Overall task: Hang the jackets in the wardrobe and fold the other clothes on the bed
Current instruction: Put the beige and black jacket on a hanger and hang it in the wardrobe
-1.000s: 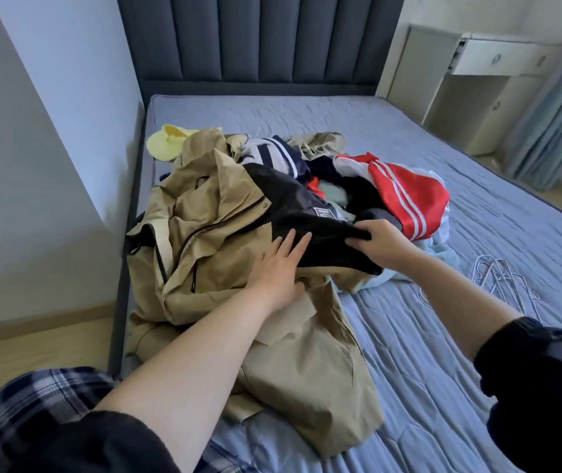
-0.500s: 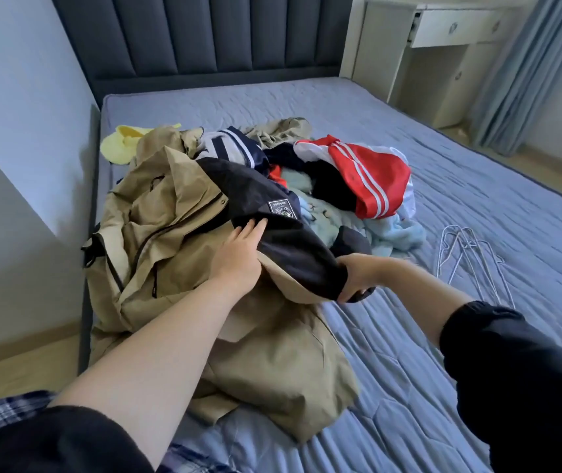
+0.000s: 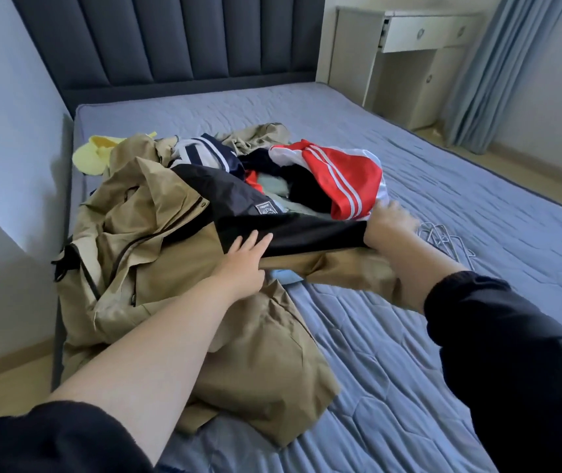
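A tan and black jacket [image 3: 156,240] lies crumpled on the left of the blue bed [image 3: 409,353]. Its sleeve [image 3: 310,235], black on top and tan beneath, is stretched out to the right. My left hand [image 3: 243,262] holds the sleeve near the shoulder, fingers on top and thumb under the fabric. My right hand [image 3: 387,227] grips the sleeve's cuff end. Behind the jacket is a pile holding a red garment with white stripes [image 3: 344,179], a navy and white striped piece [image 3: 204,153], a yellow item [image 3: 97,155] and pale blue cloth [image 3: 284,278].
Metal hangers [image 3: 450,244] lie on the bed just right of my right hand. A padded dark headboard [image 3: 170,46] stands behind, a white desk with drawers [image 3: 412,56] and a blue curtain [image 3: 498,73] at the back right. A wall [image 3: 6,148] runs along the bed's left side.
My right hand has pulled the sleeve's end out to the right, so the sleeve is now stretched flat. My left hand has closed on the sleeve near the shoulder.
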{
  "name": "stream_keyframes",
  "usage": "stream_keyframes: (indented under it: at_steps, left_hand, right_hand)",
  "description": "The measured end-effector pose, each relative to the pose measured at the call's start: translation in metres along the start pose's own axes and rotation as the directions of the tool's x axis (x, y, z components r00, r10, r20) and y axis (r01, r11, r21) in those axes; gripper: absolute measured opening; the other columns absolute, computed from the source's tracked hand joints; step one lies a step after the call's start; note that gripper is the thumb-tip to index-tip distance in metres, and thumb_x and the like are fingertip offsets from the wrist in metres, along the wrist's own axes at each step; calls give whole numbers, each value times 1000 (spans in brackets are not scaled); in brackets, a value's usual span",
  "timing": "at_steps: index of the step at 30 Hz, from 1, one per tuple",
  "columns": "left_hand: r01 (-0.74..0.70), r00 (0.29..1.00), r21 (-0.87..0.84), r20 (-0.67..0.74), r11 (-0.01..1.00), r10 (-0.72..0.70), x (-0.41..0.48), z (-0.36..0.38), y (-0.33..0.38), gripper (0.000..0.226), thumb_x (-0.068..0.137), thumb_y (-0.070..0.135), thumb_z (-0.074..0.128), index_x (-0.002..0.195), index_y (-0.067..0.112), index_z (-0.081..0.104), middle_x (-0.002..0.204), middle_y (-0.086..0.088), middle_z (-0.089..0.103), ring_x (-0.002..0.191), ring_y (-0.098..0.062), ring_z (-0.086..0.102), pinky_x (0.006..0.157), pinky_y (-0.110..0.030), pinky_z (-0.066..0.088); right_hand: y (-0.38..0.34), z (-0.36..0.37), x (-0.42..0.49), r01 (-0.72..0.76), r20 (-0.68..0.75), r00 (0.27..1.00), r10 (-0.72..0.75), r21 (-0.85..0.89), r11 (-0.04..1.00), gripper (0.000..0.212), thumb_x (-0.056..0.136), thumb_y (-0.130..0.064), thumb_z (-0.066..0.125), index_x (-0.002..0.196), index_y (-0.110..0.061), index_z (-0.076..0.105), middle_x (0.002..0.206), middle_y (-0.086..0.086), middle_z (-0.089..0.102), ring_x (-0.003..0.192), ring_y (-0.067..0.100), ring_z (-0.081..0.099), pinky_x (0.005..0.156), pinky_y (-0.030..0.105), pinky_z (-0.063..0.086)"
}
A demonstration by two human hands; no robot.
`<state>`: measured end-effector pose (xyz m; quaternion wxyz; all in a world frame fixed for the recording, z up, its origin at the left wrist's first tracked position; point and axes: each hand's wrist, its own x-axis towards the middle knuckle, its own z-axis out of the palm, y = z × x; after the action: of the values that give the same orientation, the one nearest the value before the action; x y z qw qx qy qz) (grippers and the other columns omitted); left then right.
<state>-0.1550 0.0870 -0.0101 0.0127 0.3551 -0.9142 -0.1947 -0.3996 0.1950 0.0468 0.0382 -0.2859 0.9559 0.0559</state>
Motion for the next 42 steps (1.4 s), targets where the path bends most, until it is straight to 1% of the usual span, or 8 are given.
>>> stream_keyframes:
  at_steps: [7, 14, 21, 25, 28, 32, 35, 42]
  left_hand:
    - [18, 997, 17, -80, 1000, -17, -15, 5, -37, 73, 93, 14, 48, 153, 20, 7, 161, -3, 4, 147, -23, 4, 118, -35, 14]
    - [235, 944, 90, -257, 968, -205, -58, -5, -127, 57, 97, 25, 42, 150, 20, 22, 160, -2, 10, 147, -20, 1, 118, -49, 11]
    - [466, 625, -327, -537, 822, -567, -93, -10, -197, 62, 98, 35, 44, 151, 17, 17, 159, -9, 15, 146, -26, 12, 115, -49, 20]
    - [327, 741, -677, -250, 660, -623, -107, 6, -222, 70, 96, 38, 50, 152, 21, 13, 157, -3, 24, 143, -22, 23, 114, -38, 24]
    - [281, 772, -728, -216, 626, -598, -99, -1, -226, 65, 95, 39, 51, 151, 24, 22, 153, 4, 32, 141, -17, 29, 113, -34, 25]
    - [164, 740, -869, -204, 466, -641, -90, -19, -228, 38, 93, 39, 53, 130, 30, 54, 129, 12, 53, 121, -10, 46, 96, -27, 39]
    - [145, 670, -914, -191, 379, -717, -83, -24, -233, 17, 91, 36, 58, 103, 26, 64, 95, 20, 55, 88, -1, 51, 82, -24, 36]
    - [45, 751, -919, -228, 392, -620, -82, -32, -229, 19, 90, 17, 63, 79, 32, 63, 61, 26, 61, 64, 12, 57, 58, -2, 41]
  right_hand:
    - [-89, 44, -43, 651, -333, 730, -597, 69, 756, 62, 91, -13, 44, 149, -13, 22, 157, 9, 18, 143, 29, 17, 116, 47, 14]
    - [-177, 54, -77, 861, -416, 428, -802, -84, 502, 53, 97, -32, 38, 148, -18, 31, 158, 7, 18, 147, 24, 10, 118, 47, 3]
    - [-263, 63, -105, 891, -206, 445, -872, 8, 453, 58, 100, -41, 32, 151, -17, 20, 159, 3, 16, 147, 20, 7, 118, 42, 3]
    - [-298, 75, -116, 876, 54, 457, -888, 148, 459, 52, 101, -43, 29, 145, -17, 34, 150, 4, 37, 142, 22, 25, 116, 39, 18]
    - [-319, 77, -122, 802, -1, 534, -846, 318, 506, 37, 100, -39, 35, 106, -12, 60, 113, 9, 59, 113, 28, 51, 92, 35, 41]
    - [-337, 72, -119, 284, 43, 893, -448, 718, 636, 30, 96, -35, 42, 85, -9, 54, 80, 7, 57, 69, 24, 56, 61, 30, 43]
    - [-339, 68, -123, -375, 521, 775, -359, 835, 403, 34, 95, -39, 50, 91, -5, 49, 77, 15, 62, 52, 24, 63, 43, 26, 48]
    - [-361, 54, -118, -385, 489, 759, -429, 870, 309, 13, 91, -13, 60, 80, -7, 61, 55, 5, 66, 31, 7, 40, 33, 13, 33]
